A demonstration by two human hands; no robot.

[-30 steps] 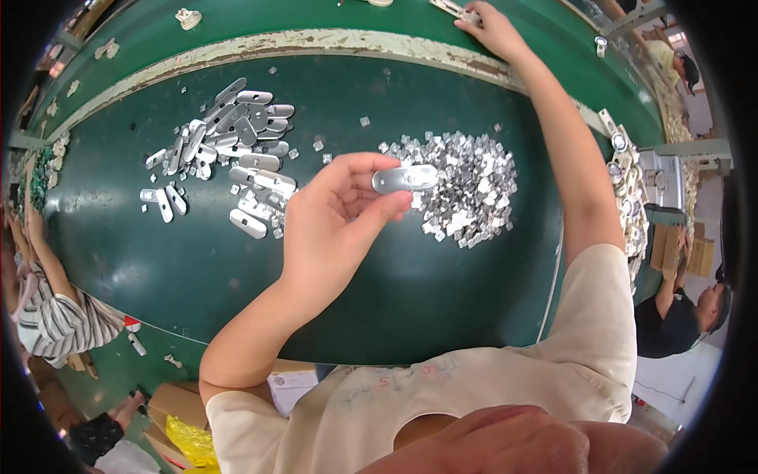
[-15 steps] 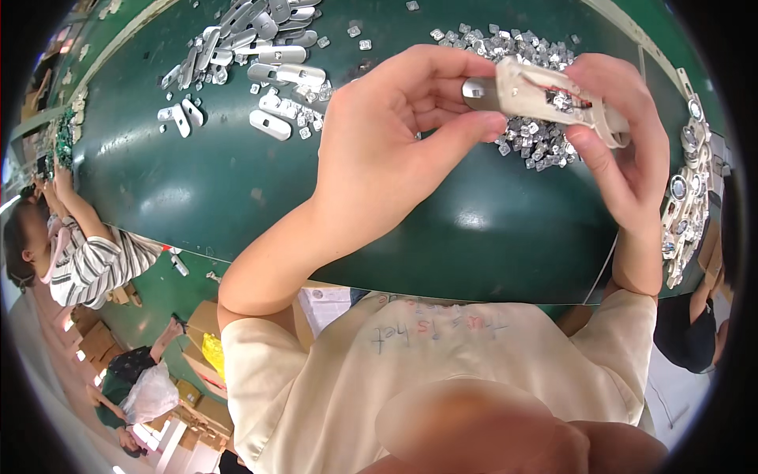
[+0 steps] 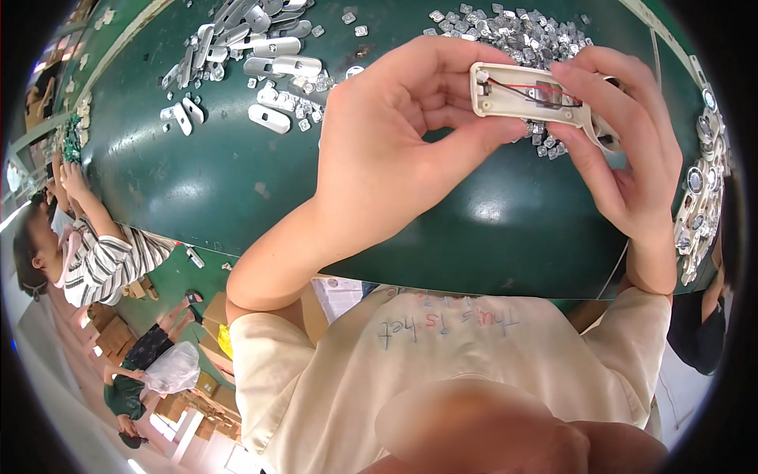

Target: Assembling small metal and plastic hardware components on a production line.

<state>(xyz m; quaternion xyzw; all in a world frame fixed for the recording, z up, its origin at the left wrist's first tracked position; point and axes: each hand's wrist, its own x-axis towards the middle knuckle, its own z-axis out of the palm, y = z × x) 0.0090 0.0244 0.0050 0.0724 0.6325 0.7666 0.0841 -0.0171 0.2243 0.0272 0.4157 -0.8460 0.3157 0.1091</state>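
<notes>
A cream plastic housing (image 3: pixel 499 104) is held up over the green table between my hands. Its open hollow side shows, with red and black wires running inside and a round ring part at the right end. My left hand (image 3: pixel 387 138) closes on the left part, thumb at the lower edge and fingers behind it. At the right part, my right hand (image 3: pixel 636 134) grips with thumb below and fingers on the upper edge. The housing's back is hidden, so any part held behind it cannot be seen.
Small square metal pieces (image 3: pixel 525 35) lie heaped beyond the housing. Silver oval metal plates (image 3: pixel 268 118) are piled at the far left on the green table (image 3: pixel 237 182). Several cream housings with round parts (image 3: pixel 695 213) line the right edge. A person in stripes (image 3: pixel 99 261) works at the left.
The housing has turned so its wired inside faces up. The silver metal plate seen at its left end by my left fingers is out of sight now. Both hands stay on the housing.
</notes>
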